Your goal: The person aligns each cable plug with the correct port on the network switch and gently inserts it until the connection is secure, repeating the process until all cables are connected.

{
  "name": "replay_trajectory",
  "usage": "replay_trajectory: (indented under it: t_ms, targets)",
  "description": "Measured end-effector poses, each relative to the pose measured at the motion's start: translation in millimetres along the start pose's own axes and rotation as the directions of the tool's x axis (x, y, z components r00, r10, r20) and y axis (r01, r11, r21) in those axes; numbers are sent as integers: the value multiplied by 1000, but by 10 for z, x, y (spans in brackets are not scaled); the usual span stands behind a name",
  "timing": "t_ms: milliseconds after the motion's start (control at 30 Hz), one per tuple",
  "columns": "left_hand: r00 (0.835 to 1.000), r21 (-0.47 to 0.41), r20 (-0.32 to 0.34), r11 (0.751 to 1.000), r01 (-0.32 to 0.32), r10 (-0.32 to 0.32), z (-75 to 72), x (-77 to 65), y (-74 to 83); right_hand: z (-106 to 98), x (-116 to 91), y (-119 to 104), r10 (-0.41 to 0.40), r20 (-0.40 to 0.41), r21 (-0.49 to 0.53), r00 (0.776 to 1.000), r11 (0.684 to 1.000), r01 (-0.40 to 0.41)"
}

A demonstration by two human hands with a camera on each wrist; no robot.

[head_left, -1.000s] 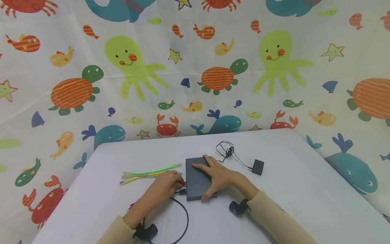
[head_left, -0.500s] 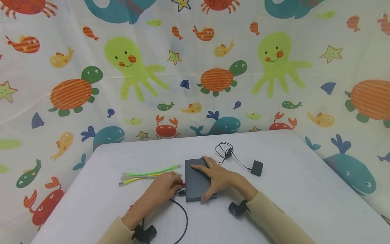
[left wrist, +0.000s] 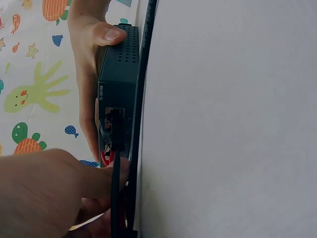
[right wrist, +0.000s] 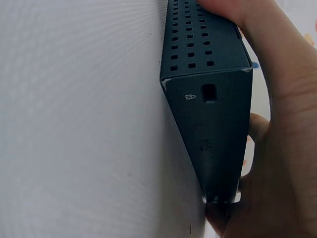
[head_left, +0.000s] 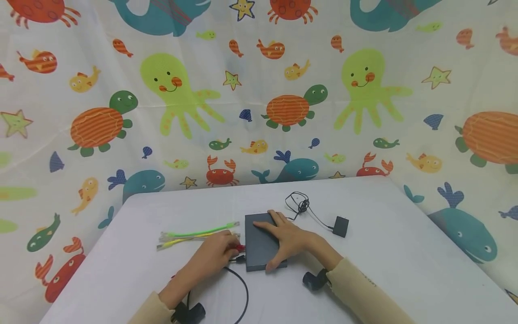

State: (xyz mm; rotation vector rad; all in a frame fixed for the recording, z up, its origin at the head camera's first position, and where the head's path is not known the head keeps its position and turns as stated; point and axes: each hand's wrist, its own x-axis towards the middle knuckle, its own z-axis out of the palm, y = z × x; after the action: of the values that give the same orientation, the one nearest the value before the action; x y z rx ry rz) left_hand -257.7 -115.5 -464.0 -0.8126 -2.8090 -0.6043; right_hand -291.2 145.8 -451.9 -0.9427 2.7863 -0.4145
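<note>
A dark grey network switch [head_left: 258,254] lies flat on the white table, its row of ports facing left. My right hand [head_left: 290,238] grips it across the top, thumb on the near vented side and a fingertip curled over the far edge. At the port side, my left hand [head_left: 216,252] pinches the red network cable [left wrist: 107,157] close to its plug, which is right at a port. My fingers partly hide that plug. Beside it, a black cable's plug [left wrist: 117,130] sits at the neighbouring port in the left wrist view.
Green, yellow and grey network cables [head_left: 186,235] lie left of the switch. A black power adapter [head_left: 341,226] with a coiled lead [head_left: 302,206] lies to the right and behind. The black cable [head_left: 247,292] loops toward the near edge. A sea-animal curtain [head_left: 243,90] hangs behind the table.
The head view has tilted slightly, so the scene sits a little lower. Both hands keep their places on the switch and the red cable.
</note>
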Motion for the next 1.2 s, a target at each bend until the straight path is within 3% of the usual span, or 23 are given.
replay_trajectory:
  t_ms: [267,533,767,1200]
  targets:
    - [999,-28,-11,998,48,-48,-1,-16,-26,6,13,7,-1,2,1,1000,1000,1]
    - [988,-153,-144,988,31,-53,119,-69,-116,34,30,11,-4,0,4,1000,1000,4]
    - [971,-181,-239,983,-12,-32,221,-102,-159,25,18,-9,-15,11,17,1000,1000,14]
    - [969,-177,-247,983,-57,12,191,-71,-163,-12,1,-18,-9,0,23,1000,1000,9]
